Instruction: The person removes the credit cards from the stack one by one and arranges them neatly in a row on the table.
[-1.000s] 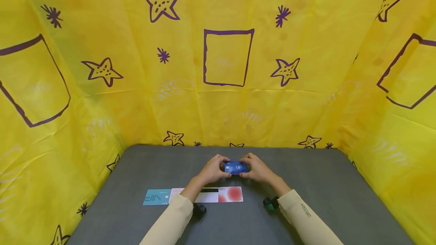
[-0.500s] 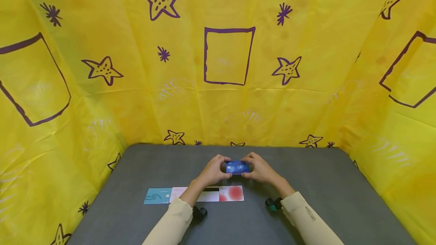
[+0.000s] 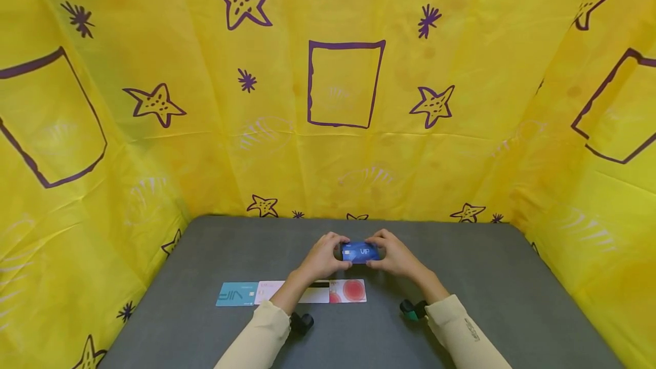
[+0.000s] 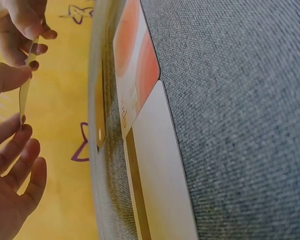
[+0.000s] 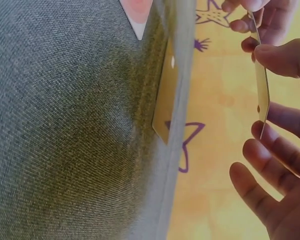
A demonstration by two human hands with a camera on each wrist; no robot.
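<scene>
Between my left hand and right hand is a blue card marked VIP, with a chip near its left end. Each hand pinches one end between thumb and fingers. Both wrist views show this held card almost edge-on, raised off the table. In the right wrist view, the right thumb presses one face and the lower fingers spread below. Nearer me lie a teal card, a pinkish card, a striped white card and a card with red circles, edge to edge.
My left forearm crosses over the row and hides part of it. A yellowish card lies on the grey table towards its far edge. Yellow cloth with purple stars hangs behind and at both sides.
Both hands, still pinching the blue card, have shifted slightly to the right. The row of cards lies as before.
</scene>
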